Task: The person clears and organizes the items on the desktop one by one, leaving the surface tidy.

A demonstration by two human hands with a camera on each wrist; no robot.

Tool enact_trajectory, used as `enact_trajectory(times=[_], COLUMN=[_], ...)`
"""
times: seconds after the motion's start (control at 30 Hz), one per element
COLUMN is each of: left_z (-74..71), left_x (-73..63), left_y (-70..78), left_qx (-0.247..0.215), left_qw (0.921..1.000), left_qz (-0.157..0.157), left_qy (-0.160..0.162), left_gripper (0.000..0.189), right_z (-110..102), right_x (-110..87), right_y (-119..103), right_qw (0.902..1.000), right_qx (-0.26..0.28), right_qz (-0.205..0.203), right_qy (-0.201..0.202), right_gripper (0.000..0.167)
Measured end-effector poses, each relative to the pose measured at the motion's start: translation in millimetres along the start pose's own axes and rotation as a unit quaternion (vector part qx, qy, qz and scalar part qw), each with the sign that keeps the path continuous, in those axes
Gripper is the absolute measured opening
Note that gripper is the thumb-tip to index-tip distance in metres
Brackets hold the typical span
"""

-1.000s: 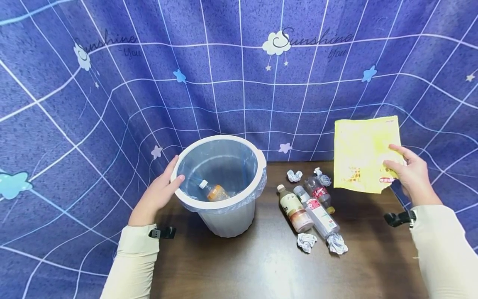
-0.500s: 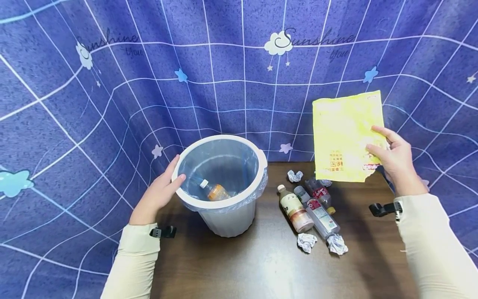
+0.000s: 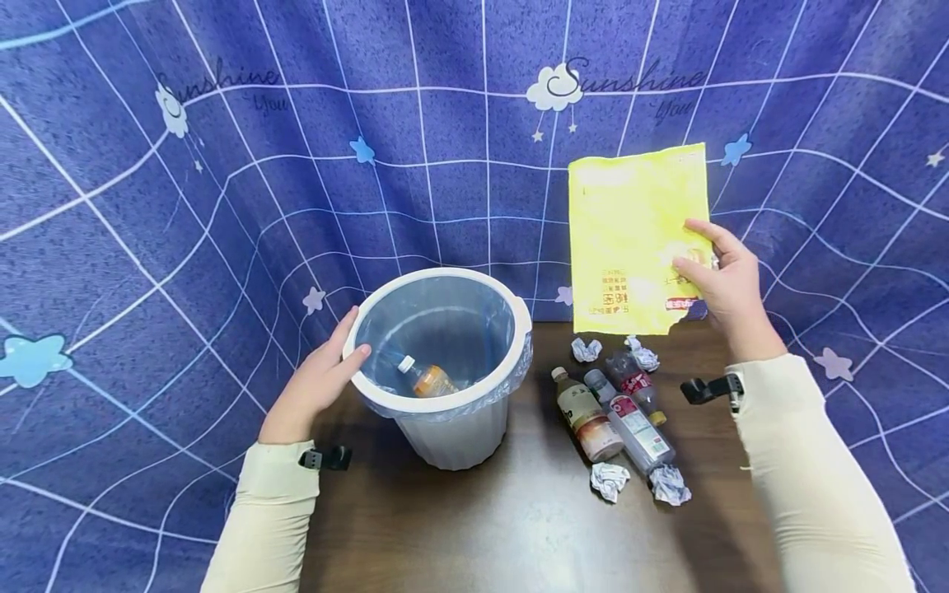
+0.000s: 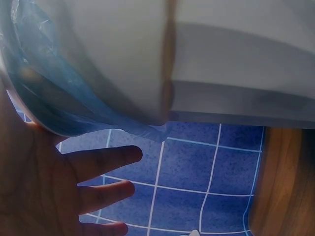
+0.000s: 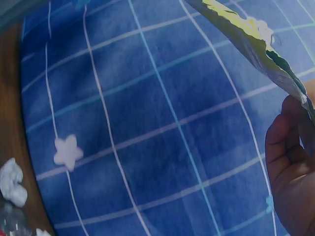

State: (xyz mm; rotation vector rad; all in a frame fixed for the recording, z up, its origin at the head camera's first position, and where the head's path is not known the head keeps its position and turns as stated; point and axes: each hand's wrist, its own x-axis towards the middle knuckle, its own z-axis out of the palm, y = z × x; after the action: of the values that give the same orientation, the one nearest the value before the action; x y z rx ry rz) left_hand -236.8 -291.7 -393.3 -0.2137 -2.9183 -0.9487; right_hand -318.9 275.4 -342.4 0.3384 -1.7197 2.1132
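My right hand (image 3: 728, 284) pinches a yellow printed plastic bag (image 3: 639, 239) by its right edge, thumb in front. The bag hangs flat and upright above the table, one lower corner torn; the right wrist view catches the bag (image 5: 256, 46) nearly edge-on. My left hand (image 3: 319, 379) rests at the left rim of a white trash can (image 3: 452, 436), thumb over the rim. In the left wrist view, the left hand's fingers (image 4: 106, 194) are straight and spread outside the can. Inside the can's clear liner lies a bottle with an orange label (image 3: 430, 381).
Right of the can, a brown-and-cream bottle (image 3: 587, 416), a clear bottle with a pink label (image 3: 639, 432) and a red-labelled bottle (image 3: 633, 380) lie on the wooden table (image 3: 549, 527). Several crumpled paper balls (image 3: 610, 481) surround them. A blue grid curtain (image 3: 460, 189) stands behind.
My right hand has carried the yellow bag left and upward, nearer the trash can and above the bottles. My left hand stays at the rim.
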Motion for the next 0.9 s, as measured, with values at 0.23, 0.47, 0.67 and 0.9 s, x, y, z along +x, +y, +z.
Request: enact_trajectory(times=[0.23, 0.47, 0.67, 0.9], left_z=[2.4, 0.5, 0.1, 0.0], left_x=[2.1, 1.5, 1.0, 2.0], left_y=[-4.6, -1.4, 1.1, -0.1], left_qx=[0.004, 0.001, 0.004, 0.007], left_qw=[1.0000, 1.0000, 1.0000, 1.0000], left_qz=[-0.006, -0.004, -0.004, -0.003], left_qy=[-0.002, 0.002, 0.002, 0.002], left_gripper=[0.074, 0.074, 0.074, 0.074], right_z=[38.3, 74.2, 97.8, 126.1], right_x=[4.4, 9.6, 10.4, 8.3], right_y=[5.4, 10.7, 14.9, 23.0], right_qw=[0.9999, 0.9995, 0.9992, 0.9990], right_qx=[0.000, 0.017, 0.024, 0.018], right_qz=[-0.005, -0.021, -0.024, -0.031], right_qy=[-0.013, -0.016, -0.018, -0.025], right_gripper=[0.055, 0.054, 0.054, 0.055])
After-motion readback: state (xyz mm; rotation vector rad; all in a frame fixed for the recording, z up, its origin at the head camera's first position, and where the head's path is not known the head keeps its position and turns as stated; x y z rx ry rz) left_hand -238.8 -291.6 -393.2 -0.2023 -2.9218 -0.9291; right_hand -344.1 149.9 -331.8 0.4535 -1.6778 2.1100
